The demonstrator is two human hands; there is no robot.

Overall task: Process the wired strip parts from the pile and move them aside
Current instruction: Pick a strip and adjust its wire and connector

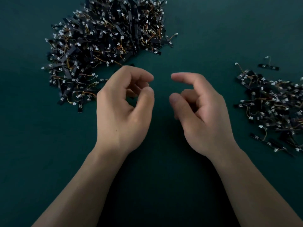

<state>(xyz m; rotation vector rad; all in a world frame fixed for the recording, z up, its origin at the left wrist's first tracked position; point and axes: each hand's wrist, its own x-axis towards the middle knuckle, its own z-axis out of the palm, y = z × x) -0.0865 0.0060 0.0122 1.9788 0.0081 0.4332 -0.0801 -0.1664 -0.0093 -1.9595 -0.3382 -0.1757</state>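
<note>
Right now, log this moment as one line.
left hand: empty, fingers loosely curled | right hand: empty, fingers loosely curled | large wired-strip pile: ahead-left | smaller wired-strip pile: at right

The large pile of wired strip parts runs off the top edge, and the smaller pile runs off the right edge. The left hand covers a few strips at the large pile's near fringe. The lower fingers of the right hand are blurred, perhaps curled. The 2 forearms are cut by the bottom edge.
</note>
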